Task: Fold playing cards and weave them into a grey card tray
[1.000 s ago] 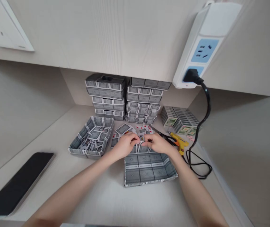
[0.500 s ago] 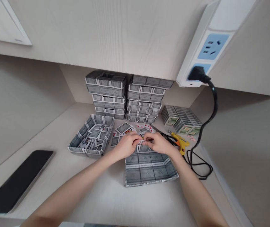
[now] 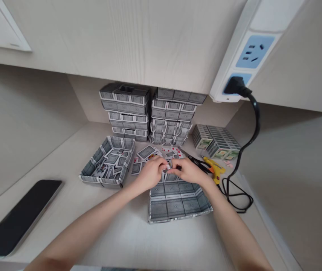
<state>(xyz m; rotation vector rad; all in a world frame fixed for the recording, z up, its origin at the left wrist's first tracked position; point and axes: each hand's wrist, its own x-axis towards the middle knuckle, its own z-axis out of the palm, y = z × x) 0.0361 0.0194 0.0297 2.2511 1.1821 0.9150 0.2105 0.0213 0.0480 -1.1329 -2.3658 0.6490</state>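
Over the far edge of the near card-back tray (image 3: 176, 205), both hands meet, with the forearms reaching forward from the lower corners. The left hand (image 3: 152, 173) bends in, thumb and fingertips pinched on a small white piece (image 3: 168, 166); what it is, I cannot tell. The right hand (image 3: 188, 170) mirrors it, fingers curled and narrow beside that piece, though whether they grip it too is unclear. That tray sits on the pale desk (image 3: 127, 241), between the forearms. Loose cards (image 3: 146, 151) lie just beyond the hands, and a second tray (image 3: 104, 182) full of cards stands to the left. Scissors (image 3: 197, 162) and a yellow glue gun (image 3: 216, 171) lie near the right hand. Tray stacks (image 3: 127, 109) rise at the back, under a wood-grain panel (image 3: 87, 41) bearing a power strip (image 3: 255, 51), whose black cable (image 3: 241, 145) drops to the desk
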